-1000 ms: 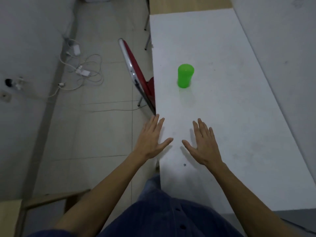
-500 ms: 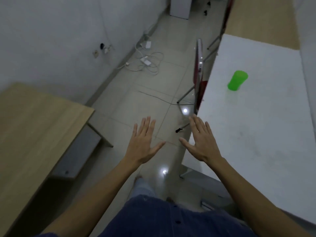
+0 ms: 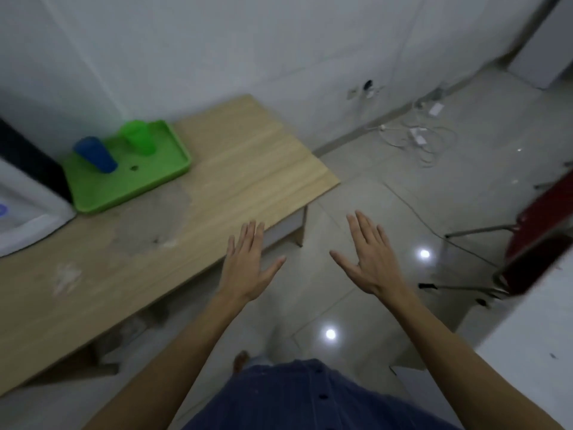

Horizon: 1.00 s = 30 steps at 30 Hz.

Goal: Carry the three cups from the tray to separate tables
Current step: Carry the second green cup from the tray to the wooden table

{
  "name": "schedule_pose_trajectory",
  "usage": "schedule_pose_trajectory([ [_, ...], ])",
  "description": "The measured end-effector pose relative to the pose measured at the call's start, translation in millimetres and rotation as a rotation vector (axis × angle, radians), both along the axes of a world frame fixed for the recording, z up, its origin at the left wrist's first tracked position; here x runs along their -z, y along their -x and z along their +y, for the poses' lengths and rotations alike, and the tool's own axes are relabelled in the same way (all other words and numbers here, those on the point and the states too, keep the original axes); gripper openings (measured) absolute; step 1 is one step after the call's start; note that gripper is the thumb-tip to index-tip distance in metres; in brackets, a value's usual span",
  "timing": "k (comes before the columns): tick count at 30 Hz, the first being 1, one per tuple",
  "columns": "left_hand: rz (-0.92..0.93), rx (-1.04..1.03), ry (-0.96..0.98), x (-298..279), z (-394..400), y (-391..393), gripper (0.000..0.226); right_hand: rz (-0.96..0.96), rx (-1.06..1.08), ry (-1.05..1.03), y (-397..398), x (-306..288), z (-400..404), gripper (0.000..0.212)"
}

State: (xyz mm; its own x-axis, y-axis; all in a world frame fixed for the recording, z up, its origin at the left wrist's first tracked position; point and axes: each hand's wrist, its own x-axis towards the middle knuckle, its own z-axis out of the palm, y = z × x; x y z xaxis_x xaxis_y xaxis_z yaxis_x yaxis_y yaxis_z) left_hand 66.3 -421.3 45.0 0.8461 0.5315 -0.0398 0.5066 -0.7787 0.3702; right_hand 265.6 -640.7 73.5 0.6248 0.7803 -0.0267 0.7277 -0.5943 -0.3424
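Note:
A green tray (image 3: 148,178) lies at the far left of a wooden table (image 3: 235,169). On the tray stand a blue cup (image 3: 96,154) and a green cup (image 3: 138,137), both upside down. My left hand (image 3: 249,263) hovers flat and empty over the table's near edge, fingers spread. My right hand (image 3: 370,259) is open too, held over the tiled floor to the right of the table. Both hands are well short of the tray.
A white appliance (image 3: 21,206) sits left of the tray. White cables (image 3: 424,141) trail on the floor by the wall. A red chair (image 3: 539,243) and the corner of a white table (image 3: 527,346) stand at the right.
The view has swung left, away from the white table with a green cup on it. The wooden table with the tray has come into sight. Both hands stayed open and empty.

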Motion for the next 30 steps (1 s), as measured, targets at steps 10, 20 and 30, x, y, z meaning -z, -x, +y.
schedule_pose_trajectory([
  [10, -0.024, -0.363, 0.048, 11.5, 166.3, 118.4, 0.1, 0.026, -0.228, 0.03, 70.7, 23.8, 239.7, 0.098],
  [20, -0.092, -0.616, 0.122, 28.0, 294.3, 149.3, 0.088, 0.019, -0.45, 0.063, 71.7, 47.6, 428.5, 0.099],
  [30, -0.138, -0.832, 0.176, 33.6, 410.2, 102.9, 0.078, 0.213, -0.456, -0.006, 28.0, 62.2, 596.7, 0.096],
])
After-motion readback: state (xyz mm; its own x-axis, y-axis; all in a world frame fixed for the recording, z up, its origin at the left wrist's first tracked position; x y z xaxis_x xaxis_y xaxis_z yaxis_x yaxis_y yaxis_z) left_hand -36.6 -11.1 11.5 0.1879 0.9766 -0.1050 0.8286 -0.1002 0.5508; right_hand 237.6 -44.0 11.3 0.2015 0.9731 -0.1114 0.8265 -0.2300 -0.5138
